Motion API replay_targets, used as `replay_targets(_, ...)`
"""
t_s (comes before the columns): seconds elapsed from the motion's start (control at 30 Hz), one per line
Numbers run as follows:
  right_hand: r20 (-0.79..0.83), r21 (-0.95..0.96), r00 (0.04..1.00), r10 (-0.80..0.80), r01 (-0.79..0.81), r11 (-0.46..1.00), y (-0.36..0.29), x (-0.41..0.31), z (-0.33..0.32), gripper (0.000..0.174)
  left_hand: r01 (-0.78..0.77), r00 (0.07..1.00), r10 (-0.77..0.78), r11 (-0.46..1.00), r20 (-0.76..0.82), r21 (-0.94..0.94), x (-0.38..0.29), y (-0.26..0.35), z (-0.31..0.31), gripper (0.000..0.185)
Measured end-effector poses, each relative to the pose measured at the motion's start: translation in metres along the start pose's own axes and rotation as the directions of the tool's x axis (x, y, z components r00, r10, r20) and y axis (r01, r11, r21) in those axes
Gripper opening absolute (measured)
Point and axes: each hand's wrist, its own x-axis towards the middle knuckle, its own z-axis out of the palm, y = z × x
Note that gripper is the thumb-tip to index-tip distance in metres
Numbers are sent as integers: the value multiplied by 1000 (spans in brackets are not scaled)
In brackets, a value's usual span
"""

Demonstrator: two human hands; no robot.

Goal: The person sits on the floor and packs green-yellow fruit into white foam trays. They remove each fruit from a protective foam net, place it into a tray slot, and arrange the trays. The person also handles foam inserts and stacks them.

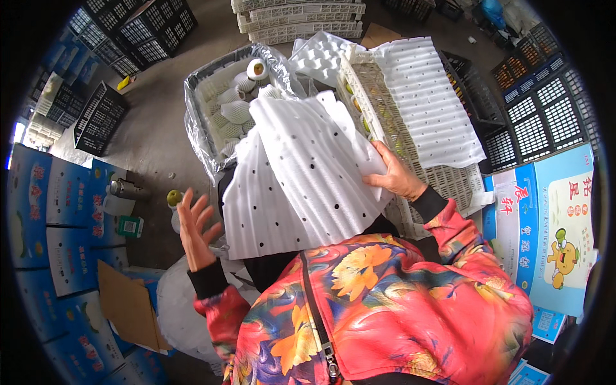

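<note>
A white foam sheet (298,173) dotted with small dark holes lies over my lap, creased down its length. My right hand (397,175) grips its right edge, thumb on top. My left hand (197,228) is raised beside the left edge, fingers spread, holding nothing. Beyond the sheet stands a crate (204,96) lined with clear plastic film (188,110). In it, fruits in white foam nets (236,111) are piled, partly hidden by the sheet. One netted fruit (258,70) shows its brownish-yellow skin on top.
At right, a second perforated foam sheet (428,96) drapes over a cream plastic crate (414,192) of fruit. White crates (301,21) are stacked ahead; a black crate (100,118) stands left. Printed blue cartons (70,216) flank me, with a steel flask (130,189) and green fruit (173,197) nearby.
</note>
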Motion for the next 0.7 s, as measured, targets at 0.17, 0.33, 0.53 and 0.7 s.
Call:
replay_targets(0.17,88,236,994,-68,46,971,-11,7,3,90,-29,970,-129,779,205,626,79,16,44,93)
replay_targets(0.33,-124,-498,992,5,-67,865,86,27,-32,96,-335,924,109,693,366,639,91,-61,65,43)
replay_targets(0.53,-110,-559,982,-154,67,827,92,71,-11,91,-76,983,60,993,173,87,39,-70,0,52)
replay_targets(0.7,116,-598,965,-234,256,760,90,107,-40,53,14,999,-6,989,-49,150,16,-86,-14,63)
